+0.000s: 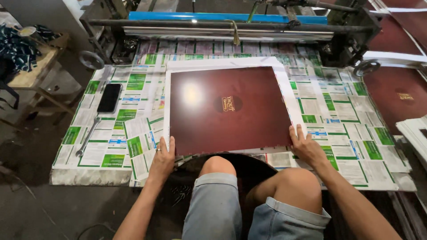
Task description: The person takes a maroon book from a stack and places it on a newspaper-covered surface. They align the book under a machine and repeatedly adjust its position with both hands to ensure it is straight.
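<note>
- I see the left hand [162, 156] resting flat on the near left corner of the dark red sheet [227, 109]; fingers extended and close together, pressing on the edge, nothing pinched.
- I see the right hand [307, 146] resting on the near right corner of the same sheet; fingers spread, pressing down, nothing enclosed.
- The dark red sheet lies flat on the table [95, 175], which is covered in green-and-white printed paper. The sheet has a white border and a small gold emblem at its centre.
- Beyond the sheet stands a machine with a metal roller [227, 32] and a blue bar [222, 17].
- A black phone [109, 98] and a wrench [87, 136] lie on the table, left of the sheet.
- More dark red sheets [398, 95] lie to the right.
</note>
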